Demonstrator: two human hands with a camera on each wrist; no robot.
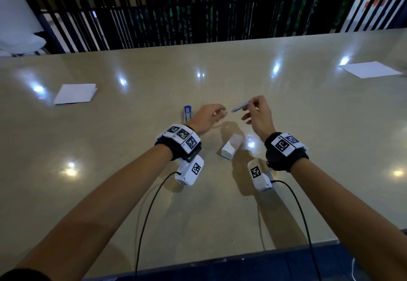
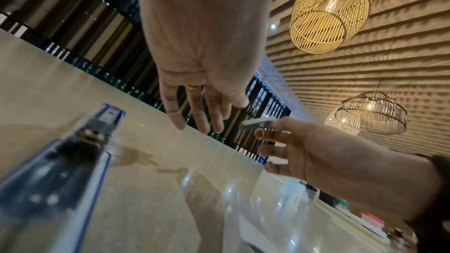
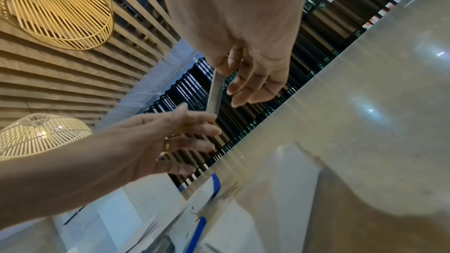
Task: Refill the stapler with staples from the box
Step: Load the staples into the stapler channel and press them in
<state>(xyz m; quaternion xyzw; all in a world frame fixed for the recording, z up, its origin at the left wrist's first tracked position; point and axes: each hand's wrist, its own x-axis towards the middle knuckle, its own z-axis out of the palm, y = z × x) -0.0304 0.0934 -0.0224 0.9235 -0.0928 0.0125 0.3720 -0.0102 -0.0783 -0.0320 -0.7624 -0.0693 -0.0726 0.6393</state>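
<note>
Staples come first in the head view: one staple strip (image 1: pixel 240 107) is pinched at its far end by the right hand (image 1: pixel 258 117), lifted clear of the table (image 1: pixel 308 126), probably so it can be lined up for loading. The left hand (image 1: pixel 208 117) hovers just left of the strip's free end with fingers loosely spread, holding nothing, seemingly ready to steady it. One blue stapler (image 1: pixel 187 113) lies opened on the table just left of the left hand, its channel facing up. One white staple box (image 1: pixel 231 147) lies nearer the person than the strip, below it. Two white paper stacks sit far out, one (image 1: pixel 74 93) well left of the stapler and one (image 1: pixel 370 69) well right.

Left wrist view: the stapler (image 2: pixel 60 170) runs along the table beside the camera, blurred, its magazine open. The left fingers (image 2: pixel 194 111) point straight toward the strip (image 2: pixel 253 123), apart from it.

Right wrist view: thumb and forefinger clamp the strip (image 3: pixel 215 93) at one end; the left fingers (image 3: pixel 194 120) look to be at its other end, contact unclear. The box (image 3: pixel 287 180) lies below.
</note>
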